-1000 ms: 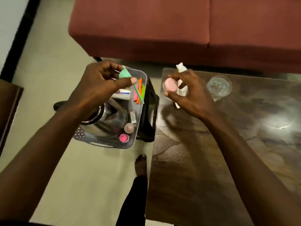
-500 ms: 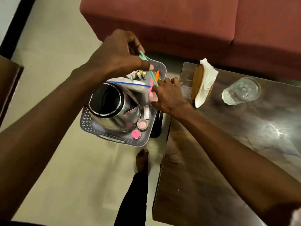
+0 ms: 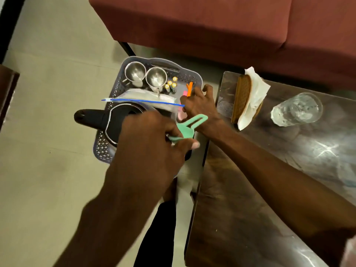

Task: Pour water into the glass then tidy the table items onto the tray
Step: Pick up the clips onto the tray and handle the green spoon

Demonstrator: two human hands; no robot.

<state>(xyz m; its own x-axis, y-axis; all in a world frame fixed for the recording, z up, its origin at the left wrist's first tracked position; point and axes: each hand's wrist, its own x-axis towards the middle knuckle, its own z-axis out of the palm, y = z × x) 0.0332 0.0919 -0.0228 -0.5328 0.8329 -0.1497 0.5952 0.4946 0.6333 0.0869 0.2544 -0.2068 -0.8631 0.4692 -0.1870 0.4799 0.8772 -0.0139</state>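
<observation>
I see right hand (image 3: 198, 105) now lowered into grey tray (image 3: 194, 77), fingers curled on pink item (image 3: 181, 116) | left hand (image 3: 152, 143) pinches green tool (image 3: 189, 126) above kettle (image 3: 113, 124) | glass (image 3: 297, 109) stays on desk (image 3: 250, 189), filled | tidying underway

**Counts**

Two steel cups (image 3: 135, 73) (image 3: 156, 78), four batteries (image 3: 171, 84), one kettle (image 3: 115, 124), one zip bag (image 3: 146, 99), one tray (image 3: 185, 74), one glass (image 3: 297, 109) at 3 o'clock, one napkin holder (image 3: 243, 99), one green tool (image 3: 189, 126), two hands (image 3: 152, 151) (image 3: 198, 105)
</observation>
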